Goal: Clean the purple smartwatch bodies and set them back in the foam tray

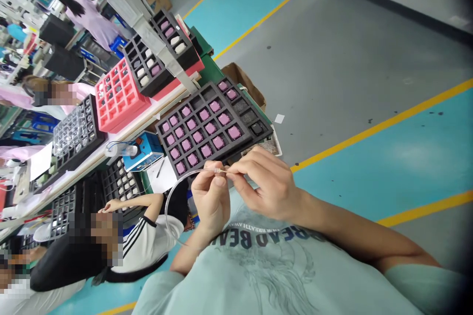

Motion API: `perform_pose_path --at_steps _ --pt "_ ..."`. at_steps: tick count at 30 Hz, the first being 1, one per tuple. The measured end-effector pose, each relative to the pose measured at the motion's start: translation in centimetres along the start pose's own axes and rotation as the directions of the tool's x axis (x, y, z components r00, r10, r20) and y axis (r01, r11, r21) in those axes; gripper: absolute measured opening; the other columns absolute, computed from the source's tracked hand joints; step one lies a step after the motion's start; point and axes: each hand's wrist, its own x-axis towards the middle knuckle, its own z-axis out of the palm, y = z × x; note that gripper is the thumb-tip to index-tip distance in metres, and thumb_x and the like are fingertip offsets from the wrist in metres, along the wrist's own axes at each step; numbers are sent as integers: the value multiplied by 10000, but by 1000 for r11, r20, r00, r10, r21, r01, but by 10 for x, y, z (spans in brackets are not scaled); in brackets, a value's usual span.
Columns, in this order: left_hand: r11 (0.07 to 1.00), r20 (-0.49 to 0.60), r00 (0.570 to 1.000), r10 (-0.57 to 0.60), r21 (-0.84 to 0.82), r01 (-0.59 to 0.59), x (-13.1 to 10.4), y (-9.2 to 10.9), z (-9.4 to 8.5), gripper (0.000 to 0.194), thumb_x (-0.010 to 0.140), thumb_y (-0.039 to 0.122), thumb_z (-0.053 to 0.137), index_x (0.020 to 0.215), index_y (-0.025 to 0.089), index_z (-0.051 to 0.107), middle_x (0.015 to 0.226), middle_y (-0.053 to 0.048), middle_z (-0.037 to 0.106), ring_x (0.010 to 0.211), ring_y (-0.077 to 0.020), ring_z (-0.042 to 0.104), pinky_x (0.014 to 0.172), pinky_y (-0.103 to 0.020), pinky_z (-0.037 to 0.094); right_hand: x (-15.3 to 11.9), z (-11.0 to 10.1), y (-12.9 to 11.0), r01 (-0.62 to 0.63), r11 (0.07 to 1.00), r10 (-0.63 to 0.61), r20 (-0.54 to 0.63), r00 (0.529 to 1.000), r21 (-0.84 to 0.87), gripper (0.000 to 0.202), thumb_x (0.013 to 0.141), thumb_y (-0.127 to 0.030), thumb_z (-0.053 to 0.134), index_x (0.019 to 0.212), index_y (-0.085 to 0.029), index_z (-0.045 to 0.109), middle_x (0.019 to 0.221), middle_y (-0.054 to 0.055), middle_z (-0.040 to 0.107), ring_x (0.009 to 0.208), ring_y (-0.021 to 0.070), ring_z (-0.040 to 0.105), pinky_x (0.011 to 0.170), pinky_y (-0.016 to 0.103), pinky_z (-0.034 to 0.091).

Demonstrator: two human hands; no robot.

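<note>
A clear thin tube (170, 202) curves from my left hand (212, 197) down past my left forearm. My left hand is closed on the tube's end, where a small clear fitting (217, 170) shows between thumb and fingers. My right hand (264, 184) pinches a thin pale tip (223, 171) that sticks out of this fitting. Both hands are close together in front of my chest. Just beyond them lies a black foam tray (199, 100) with purple square pieces (218, 142) in many of its compartments.
A blue box (148, 151) and a white paper (162, 175) lie left of the tray. A red foam tray (120, 96) and more black trays stand on the shelf behind. A person in a white shirt (148, 241) sits at the left. A cardboard box (251, 86) is behind the tray.
</note>
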Motion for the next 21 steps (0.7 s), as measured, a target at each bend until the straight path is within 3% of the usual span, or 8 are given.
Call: perform_pose_path --at_steps 5,10,18,21 --pt "997 -4 998 68 21 -67 1 -1 2 202 706 325 970 748 240 792 837 2 646 799 -108 619 772 -239 549 -2 0 -1 18 1000 -18 16 1000 -23 129 980 -91 591 938 -213 601 791 43 691 729 195 575 695 365 495" --pt "970 27 984 176 166 -178 2 -5 -4 277 671 275 987 915 286 856 850 -11 693 806 -122 627 748 -238 553 -7 -2 1 -18 1000 18 -16 1000 12 119 979 -96 594 974 -213 611 826 48 699 747 195 587 692 362 503" --pt "854 255 924 286 370 -366 -1 2 -6 450 758 244 936 1189 285 814 848 -3 627 784 -128 595 753 -271 552 -13 -8 3 -93 994 94 -11 996 50 141 961 -79 619 948 -218 602 807 36 686 745 188 603 690 361 497" --pt "781 270 900 341 452 -432 -1 5 -8 570 759 232 930 1300 296 764 901 -12 636 810 -132 587 726 -246 535 -14 -9 0 -82 995 84 -30 996 63 149 947 -63 622 939 -211 600 798 37 677 739 190 594 688 366 489"
